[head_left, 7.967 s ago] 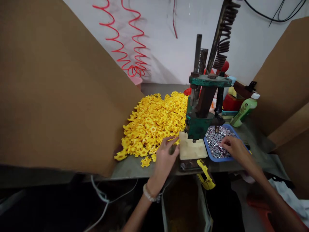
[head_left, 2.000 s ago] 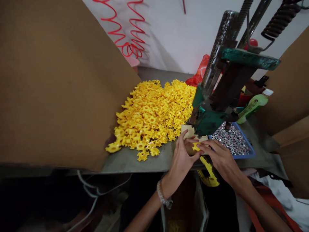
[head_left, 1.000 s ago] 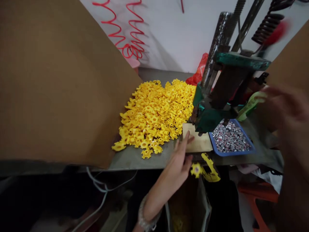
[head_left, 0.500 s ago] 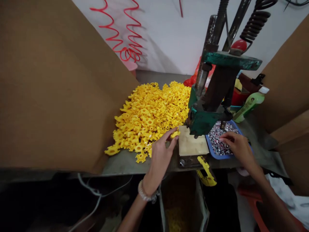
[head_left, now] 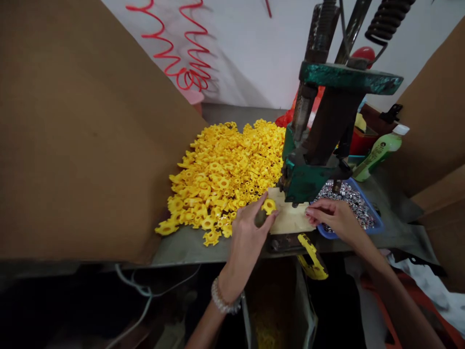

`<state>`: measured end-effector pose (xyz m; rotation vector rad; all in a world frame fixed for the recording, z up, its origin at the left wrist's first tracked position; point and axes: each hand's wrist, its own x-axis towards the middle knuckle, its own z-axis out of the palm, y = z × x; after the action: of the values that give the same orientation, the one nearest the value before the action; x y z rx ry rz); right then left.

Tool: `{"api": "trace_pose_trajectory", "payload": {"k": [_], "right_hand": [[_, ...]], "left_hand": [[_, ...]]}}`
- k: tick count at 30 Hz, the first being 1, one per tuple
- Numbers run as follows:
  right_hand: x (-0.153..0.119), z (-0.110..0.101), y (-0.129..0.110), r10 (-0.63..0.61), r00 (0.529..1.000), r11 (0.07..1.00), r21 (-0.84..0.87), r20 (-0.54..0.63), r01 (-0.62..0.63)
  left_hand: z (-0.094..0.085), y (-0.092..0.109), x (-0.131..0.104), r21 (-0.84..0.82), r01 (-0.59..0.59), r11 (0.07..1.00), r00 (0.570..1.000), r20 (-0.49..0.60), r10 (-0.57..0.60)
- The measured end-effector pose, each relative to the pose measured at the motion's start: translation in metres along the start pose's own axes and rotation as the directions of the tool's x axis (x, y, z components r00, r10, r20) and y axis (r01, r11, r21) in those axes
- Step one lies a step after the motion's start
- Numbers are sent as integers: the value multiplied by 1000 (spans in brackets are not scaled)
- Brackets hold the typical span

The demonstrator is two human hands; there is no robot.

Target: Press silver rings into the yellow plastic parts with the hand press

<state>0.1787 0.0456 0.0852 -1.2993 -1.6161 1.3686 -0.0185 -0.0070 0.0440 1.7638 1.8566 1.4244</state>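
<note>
Between the thumb and index finger of my left hand [head_left: 250, 228] is a yellow plastic ring-shaped piece [head_left: 269, 207], over the left part of a pale block [head_left: 290, 219]. My right hand [head_left: 336, 218] is pinched at the block's right edge; a small shiny bit shows at its fingertips, too small to name. Above the block stands a green hand press [head_left: 308, 179], its lower tip just over the surface. Left of it spreads a heap of yellow plastic pieces [head_left: 225, 169]. Behind my right hand is a blue tray [head_left: 378, 227] full of small shiny parts [head_left: 348, 198].
Cardboard walls [head_left: 83, 135] enclose both sides. A green bottle [head_left: 381, 151] leans at the right beside a red container [head_left: 364, 140]. A yellow-and-black tool [head_left: 312, 259] sticks out at the table's front edge. Below is an open bin [head_left: 308, 310] with yellow pieces inside.
My right hand has moved left from over the tray to the block's edge. My left hand has brought the yellow piece slightly right, turned so its ring faces up.
</note>
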Motion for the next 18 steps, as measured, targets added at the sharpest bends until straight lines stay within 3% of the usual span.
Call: {"api": "trace_pose_trajectory", "payload": {"k": [3,5,8,14,18], "right_hand": [[4,4,-1,-17,999,996,-88,50,21],[7,5,-1,-14,996,992,-121,85,25],[13,6,-1,18,991,983,-182,135,7],[21,17,-4,107,973,959,-279,204,-47],[1,13,-18,69,996,908,-417,57,-39]], "left_hand": [[16,-2,-2,-55,-84,995,980,175,93],[26,-1,-4,-107,-81,991,965,240,105],[33,1,-4,-152,-45,987,964,253,83],[32,1,-4,-188,-21,982,959,275,73],[38,-2,-6,-186,-35,982,970,231,78]]}}
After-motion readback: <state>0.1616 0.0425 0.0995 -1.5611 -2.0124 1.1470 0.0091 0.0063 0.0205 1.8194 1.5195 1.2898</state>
